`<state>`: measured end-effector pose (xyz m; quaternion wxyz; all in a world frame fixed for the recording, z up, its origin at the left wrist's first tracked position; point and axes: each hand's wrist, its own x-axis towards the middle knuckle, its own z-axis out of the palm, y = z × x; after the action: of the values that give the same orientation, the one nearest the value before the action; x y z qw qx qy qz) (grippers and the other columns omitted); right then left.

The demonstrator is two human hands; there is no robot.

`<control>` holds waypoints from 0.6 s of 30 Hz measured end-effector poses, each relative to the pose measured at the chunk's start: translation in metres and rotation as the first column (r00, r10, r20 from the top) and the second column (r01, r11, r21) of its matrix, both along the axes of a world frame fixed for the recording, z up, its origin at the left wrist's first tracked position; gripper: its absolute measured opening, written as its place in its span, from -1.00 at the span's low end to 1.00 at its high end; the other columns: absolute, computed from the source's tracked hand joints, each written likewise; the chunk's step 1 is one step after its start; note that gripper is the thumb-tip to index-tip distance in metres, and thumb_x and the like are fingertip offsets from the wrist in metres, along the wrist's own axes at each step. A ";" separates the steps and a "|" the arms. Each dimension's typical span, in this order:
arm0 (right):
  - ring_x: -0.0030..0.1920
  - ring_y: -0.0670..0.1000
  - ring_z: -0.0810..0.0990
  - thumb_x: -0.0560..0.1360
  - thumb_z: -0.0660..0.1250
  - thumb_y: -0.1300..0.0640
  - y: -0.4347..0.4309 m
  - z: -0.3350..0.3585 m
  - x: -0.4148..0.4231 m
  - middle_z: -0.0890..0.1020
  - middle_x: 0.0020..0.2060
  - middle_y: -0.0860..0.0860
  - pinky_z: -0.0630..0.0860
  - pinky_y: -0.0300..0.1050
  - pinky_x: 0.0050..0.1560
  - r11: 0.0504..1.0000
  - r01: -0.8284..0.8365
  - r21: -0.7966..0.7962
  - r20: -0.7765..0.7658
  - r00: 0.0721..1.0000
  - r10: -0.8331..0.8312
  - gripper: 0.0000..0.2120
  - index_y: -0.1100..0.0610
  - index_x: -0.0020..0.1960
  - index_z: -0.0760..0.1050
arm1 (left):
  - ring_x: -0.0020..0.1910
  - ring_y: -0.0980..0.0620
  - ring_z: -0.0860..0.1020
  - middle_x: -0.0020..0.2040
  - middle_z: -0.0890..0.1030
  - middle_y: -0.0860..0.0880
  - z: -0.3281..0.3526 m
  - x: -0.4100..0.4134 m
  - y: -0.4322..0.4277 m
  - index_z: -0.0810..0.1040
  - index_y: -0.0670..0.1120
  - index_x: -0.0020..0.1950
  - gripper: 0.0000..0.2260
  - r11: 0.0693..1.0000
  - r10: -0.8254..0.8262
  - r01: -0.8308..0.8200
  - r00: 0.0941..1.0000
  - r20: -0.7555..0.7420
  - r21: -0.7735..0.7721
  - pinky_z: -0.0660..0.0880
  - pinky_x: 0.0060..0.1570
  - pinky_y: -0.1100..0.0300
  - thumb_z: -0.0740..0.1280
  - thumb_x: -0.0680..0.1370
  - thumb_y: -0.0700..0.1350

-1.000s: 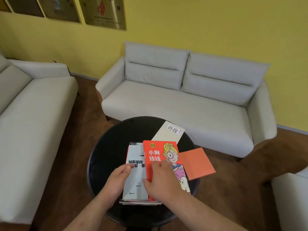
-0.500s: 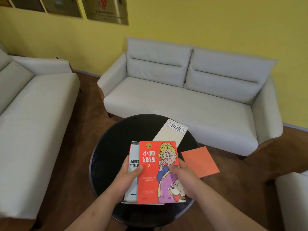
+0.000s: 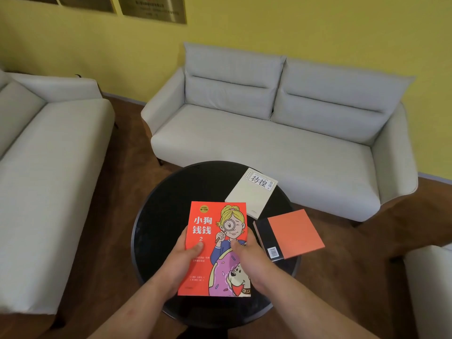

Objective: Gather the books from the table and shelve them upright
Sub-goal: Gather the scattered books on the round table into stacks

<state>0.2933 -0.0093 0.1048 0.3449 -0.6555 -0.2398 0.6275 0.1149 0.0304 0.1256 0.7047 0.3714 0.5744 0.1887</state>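
A red book with a cartoon girl and dog on its cover (image 3: 215, 231) tops a stack over the round black table (image 3: 161, 216). My left hand (image 3: 182, 261) grips the stack's left edge, thumb on the cover. My right hand (image 3: 252, 260) grips its right edge, thumb on the cover too. The books underneath are hidden by the red cover. A cream book (image 3: 252, 192) lies flat at the table's far right. An orange book with a black spine strip (image 3: 291, 234) lies flat at the right rim, overhanging the edge.
A grey two-seat sofa (image 3: 269, 133) stands behind the table against the yellow wall. Another grey sofa (image 3: 41, 172) runs along the left. A pale seat corner (image 3: 430, 285) shows at the right. The floor is dark wood. No shelf is in view.
The red book slid left until it covers the white book below it. Both hands moved from the covers to gripping the stack's side edges. The view shifted slightly.
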 end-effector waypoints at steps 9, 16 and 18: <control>0.09 -0.09 0.74 0.62 0.34 -0.03 -0.020 -0.003 0.013 0.69 0.18 -0.10 0.69 -0.17 -0.06 0.994 -0.056 0.097 -0.016 0.998 0.058 -0.57 -0.17 0.44 0.30 | 0.01 -0.12 0.71 0.13 0.68 -0.08 -0.005 -0.005 -0.003 0.32 0.21 0.35 -0.56 0.997 -0.038 0.041 0.998 -0.040 0.062 0.61 0.10 -0.20 0.37 0.51 0.09; 0.12 -0.06 0.72 0.63 0.32 -0.02 -0.019 -0.002 0.020 0.70 0.16 -0.10 0.68 -0.14 0.04 0.996 -0.003 0.087 -0.012 1.000 0.004 -0.69 -0.17 0.35 0.39 | 0.00 -0.13 0.71 0.17 0.63 -0.09 -0.004 -0.003 0.024 0.23 0.14 0.41 -0.43 0.996 -0.091 0.093 0.989 -0.120 0.014 0.63 0.02 -0.15 0.45 0.52 -0.08; 0.12 -0.03 0.71 0.67 0.24 -0.01 -0.012 -0.003 0.033 0.68 0.11 -0.10 0.63 -0.21 0.03 0.998 0.029 0.054 0.027 0.999 -0.031 -0.83 -0.14 0.26 0.43 | 0.06 -0.10 0.67 0.27 0.55 -0.07 0.000 0.003 0.052 0.22 0.10 0.47 -0.46 0.992 -0.093 0.107 0.979 -0.182 0.071 0.63 0.02 -0.10 0.39 0.57 -0.12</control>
<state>0.3260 -0.0216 0.1022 0.3685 -0.6581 -0.2514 0.6065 0.1180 0.0820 0.1259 0.6436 0.4432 0.6077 0.1419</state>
